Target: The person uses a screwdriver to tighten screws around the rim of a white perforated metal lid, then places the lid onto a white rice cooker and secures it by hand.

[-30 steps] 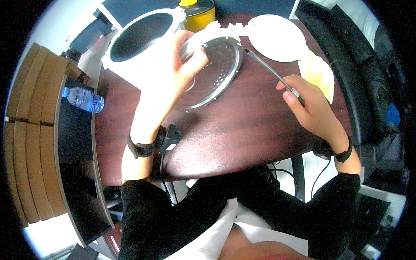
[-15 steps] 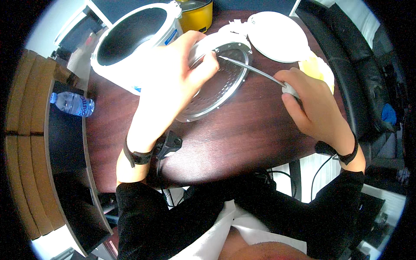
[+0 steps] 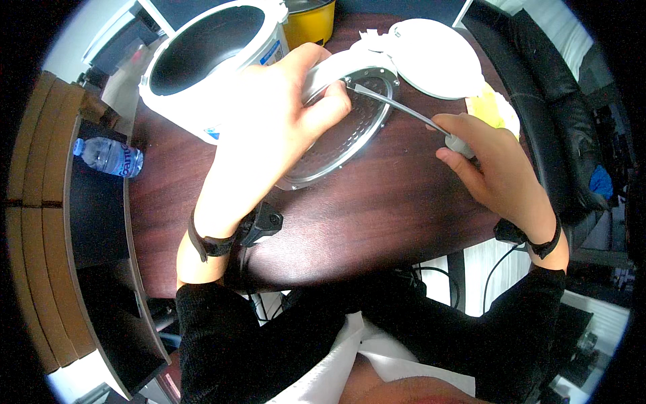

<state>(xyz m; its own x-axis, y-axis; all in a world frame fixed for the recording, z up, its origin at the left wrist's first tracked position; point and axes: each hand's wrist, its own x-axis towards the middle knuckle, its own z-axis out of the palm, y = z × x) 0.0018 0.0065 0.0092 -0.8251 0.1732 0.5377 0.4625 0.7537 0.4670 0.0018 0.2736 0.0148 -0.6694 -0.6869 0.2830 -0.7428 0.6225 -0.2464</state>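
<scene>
Head view: A dark-red table (image 3: 383, 209) leaves room between its near edge and a white pot (image 3: 176, 113), far left, beside which a lid (image 3: 360, 128) tilts, perforated face toward the near right. The left hand (image 3: 286, 111) clasps the lid's far rim, thumb bent; the right hand (image 3: 494, 158) grips a screwdriver (image 3: 404, 110) slanting from near right to far left.

1. Well left of the fingers (image 3: 334, 106) of our left hand (image 3: 279, 124), we see large dark lettering (image 3: 126, 162) on a clear bottle (image 3: 101, 154).
2. Just left of those fingers, the white pot (image 3: 178, 111) bears a blue-and-white label (image 3: 272, 52), its print too small for us.
</scene>
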